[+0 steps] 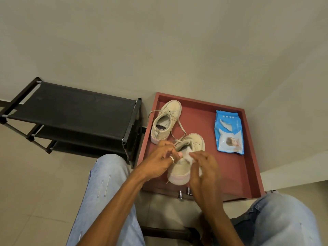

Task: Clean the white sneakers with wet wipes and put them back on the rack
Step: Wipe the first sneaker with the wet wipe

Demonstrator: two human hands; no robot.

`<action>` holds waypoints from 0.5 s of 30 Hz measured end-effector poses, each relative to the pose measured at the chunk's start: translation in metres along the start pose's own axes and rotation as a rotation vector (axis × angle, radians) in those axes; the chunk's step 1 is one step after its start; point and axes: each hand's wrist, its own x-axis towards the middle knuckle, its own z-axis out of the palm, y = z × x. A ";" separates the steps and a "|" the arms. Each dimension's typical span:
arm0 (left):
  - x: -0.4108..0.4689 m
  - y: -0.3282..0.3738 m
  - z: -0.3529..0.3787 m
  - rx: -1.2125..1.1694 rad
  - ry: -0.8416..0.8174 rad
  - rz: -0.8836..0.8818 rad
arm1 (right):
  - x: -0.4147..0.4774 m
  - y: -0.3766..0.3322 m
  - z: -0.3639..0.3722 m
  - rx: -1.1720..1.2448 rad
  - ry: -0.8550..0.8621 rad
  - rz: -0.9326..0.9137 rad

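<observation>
Two off-white sneakers lie in a reddish tray point(246, 167). The far sneaker point(166, 119) sits at the tray's back left with its laces loose. On the near sneaker point(179, 172), my left hand point(159, 161) grips the collar at the opening. My right hand point(204, 167) holds a white wet wipe point(188, 158) against the shoe's side near the opening. A blue pack of wet wipes point(229, 133) lies at the tray's right.
A black three-tier shoe rack point(71, 110) stands on the floor left of the tray, against the wall. My knees in light jeans frame the bottom of the view. A metal handle point(184, 192) sticks out below the tray's front edge.
</observation>
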 end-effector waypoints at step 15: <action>-0.004 -0.003 0.011 0.122 -0.011 0.020 | -0.014 -0.001 0.020 -0.312 -0.319 0.059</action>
